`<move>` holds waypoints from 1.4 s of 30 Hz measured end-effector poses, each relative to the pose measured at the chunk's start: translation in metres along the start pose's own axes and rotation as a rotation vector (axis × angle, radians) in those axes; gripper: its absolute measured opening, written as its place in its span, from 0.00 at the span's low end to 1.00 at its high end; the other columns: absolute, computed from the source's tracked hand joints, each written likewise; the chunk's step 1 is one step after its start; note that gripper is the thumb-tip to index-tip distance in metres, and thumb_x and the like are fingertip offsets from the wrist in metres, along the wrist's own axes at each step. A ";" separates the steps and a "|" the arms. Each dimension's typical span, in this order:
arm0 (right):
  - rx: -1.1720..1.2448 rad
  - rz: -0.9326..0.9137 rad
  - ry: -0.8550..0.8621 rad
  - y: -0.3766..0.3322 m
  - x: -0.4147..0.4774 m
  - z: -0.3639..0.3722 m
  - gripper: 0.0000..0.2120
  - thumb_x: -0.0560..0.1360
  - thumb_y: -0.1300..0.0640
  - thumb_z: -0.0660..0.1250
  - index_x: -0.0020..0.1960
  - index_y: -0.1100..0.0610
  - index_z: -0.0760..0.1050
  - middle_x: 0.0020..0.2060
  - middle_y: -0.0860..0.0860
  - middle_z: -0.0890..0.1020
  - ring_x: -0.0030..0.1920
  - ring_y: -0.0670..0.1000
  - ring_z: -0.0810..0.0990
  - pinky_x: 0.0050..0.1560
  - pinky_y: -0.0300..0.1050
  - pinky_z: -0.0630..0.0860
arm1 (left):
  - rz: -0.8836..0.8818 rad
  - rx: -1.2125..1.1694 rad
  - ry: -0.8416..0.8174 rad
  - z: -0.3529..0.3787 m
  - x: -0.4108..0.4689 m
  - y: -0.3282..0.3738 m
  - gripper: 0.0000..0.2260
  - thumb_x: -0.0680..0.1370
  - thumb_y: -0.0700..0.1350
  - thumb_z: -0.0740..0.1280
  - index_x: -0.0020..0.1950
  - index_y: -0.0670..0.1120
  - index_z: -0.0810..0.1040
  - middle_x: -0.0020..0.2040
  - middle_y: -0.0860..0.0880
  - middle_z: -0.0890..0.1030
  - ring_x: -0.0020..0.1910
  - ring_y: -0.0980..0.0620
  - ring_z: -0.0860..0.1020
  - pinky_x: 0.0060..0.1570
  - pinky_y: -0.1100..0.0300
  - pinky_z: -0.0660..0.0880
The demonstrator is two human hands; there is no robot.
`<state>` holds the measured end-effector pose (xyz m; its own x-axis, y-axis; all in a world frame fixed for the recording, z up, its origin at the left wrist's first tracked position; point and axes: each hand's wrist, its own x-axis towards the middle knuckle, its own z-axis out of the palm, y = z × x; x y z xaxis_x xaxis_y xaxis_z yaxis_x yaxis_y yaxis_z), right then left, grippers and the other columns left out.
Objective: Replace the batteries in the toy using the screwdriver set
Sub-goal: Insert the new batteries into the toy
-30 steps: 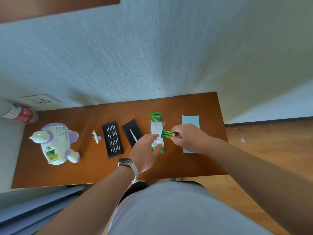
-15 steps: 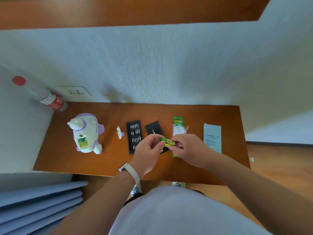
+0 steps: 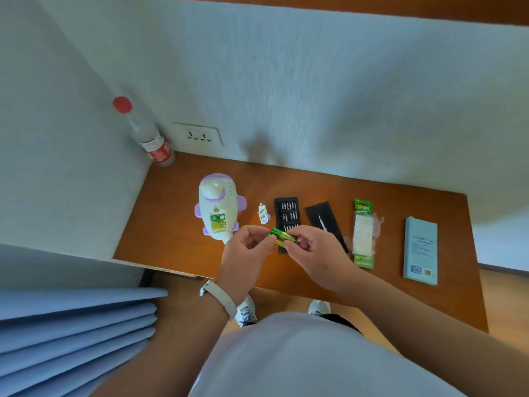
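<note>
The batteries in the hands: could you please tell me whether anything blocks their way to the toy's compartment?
Nothing visible does. The left hand and right hand pinch the batteries beside the toy. The small white part lies aside. The compartment shows green inside; whether old cells remain is unclear.

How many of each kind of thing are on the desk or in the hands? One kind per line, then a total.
toy: 1
bottle: 1
small white piece: 1
bit tray: 1
black case lid: 1
slim metal tool: 1
battery wrapper: 1
blue box: 1
batteries, held by left hand and right hand: 2
total: 10
</note>
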<state>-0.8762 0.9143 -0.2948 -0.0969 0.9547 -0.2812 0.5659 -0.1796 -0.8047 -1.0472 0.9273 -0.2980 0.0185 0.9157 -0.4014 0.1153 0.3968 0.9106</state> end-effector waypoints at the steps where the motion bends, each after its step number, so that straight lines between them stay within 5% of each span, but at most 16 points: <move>1: 0.011 0.003 -0.003 -0.007 0.002 0.008 0.02 0.80 0.47 0.65 0.50 0.41 0.76 0.36 0.33 0.79 0.36 0.36 0.75 0.29 0.29 0.69 | -0.005 -0.015 0.013 -0.009 0.002 -0.001 0.03 0.78 0.44 0.73 0.51 0.48 0.82 0.42 0.53 0.86 0.41 0.56 0.83 0.42 0.66 0.79; 9: -0.003 0.068 0.039 -0.047 0.018 0.061 0.03 0.78 0.47 0.66 0.49 0.39 0.77 0.35 0.30 0.78 0.37 0.33 0.75 0.29 0.27 0.69 | 0.001 -0.073 0.056 -0.077 0.008 -0.012 0.04 0.77 0.45 0.74 0.51 0.50 0.83 0.45 0.59 0.86 0.48 0.57 0.83 0.42 0.65 0.81; 18: 0.041 0.051 0.112 -0.074 0.026 0.086 0.05 0.77 0.49 0.68 0.44 0.39 0.77 0.31 0.35 0.78 0.33 0.37 0.75 0.31 0.29 0.69 | -0.013 -0.099 0.122 -0.120 0.021 -0.011 0.03 0.79 0.44 0.72 0.50 0.50 0.84 0.42 0.58 0.86 0.40 0.61 0.83 0.35 0.73 0.76; 24: 0.012 0.041 0.122 -0.078 0.031 0.085 0.09 0.76 0.49 0.69 0.42 0.35 0.74 0.36 0.32 0.80 0.39 0.36 0.79 0.34 0.28 0.72 | -0.001 -0.086 0.165 -0.124 0.031 -0.004 0.02 0.79 0.45 0.72 0.50 0.50 0.83 0.42 0.59 0.86 0.41 0.62 0.84 0.33 0.74 0.75; 31: 0.051 0.027 0.067 -0.079 0.044 0.086 0.07 0.76 0.51 0.71 0.54 0.48 0.79 0.36 0.28 0.79 0.43 0.33 0.79 0.37 0.26 0.72 | -0.011 -0.069 0.178 -0.121 0.034 0.003 0.05 0.79 0.46 0.72 0.48 0.46 0.80 0.39 0.56 0.86 0.39 0.60 0.84 0.32 0.73 0.75; 36: 0.051 0.044 0.077 -0.079 0.053 0.080 0.05 0.77 0.52 0.70 0.51 0.51 0.80 0.33 0.45 0.79 0.35 0.43 0.76 0.38 0.45 0.77 | -0.040 -0.099 0.157 -0.118 0.039 0.009 0.03 0.80 0.45 0.71 0.51 0.47 0.80 0.43 0.56 0.87 0.42 0.58 0.85 0.33 0.72 0.76; 42: 0.078 0.020 0.054 -0.076 0.053 0.073 0.05 0.77 0.52 0.70 0.53 0.50 0.80 0.37 0.48 0.83 0.41 0.52 0.80 0.38 0.46 0.78 | 0.004 -0.058 0.019 -0.118 0.040 0.009 0.08 0.82 0.41 0.67 0.55 0.54 0.82 0.47 0.53 0.85 0.41 0.59 0.82 0.36 0.70 0.77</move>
<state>-0.9845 0.9617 -0.2867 -0.0406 0.9617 -0.2709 0.5016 -0.2149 -0.8380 -1.1628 0.9746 -0.2941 0.0000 0.9183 -0.3959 0.0572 0.3952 0.9168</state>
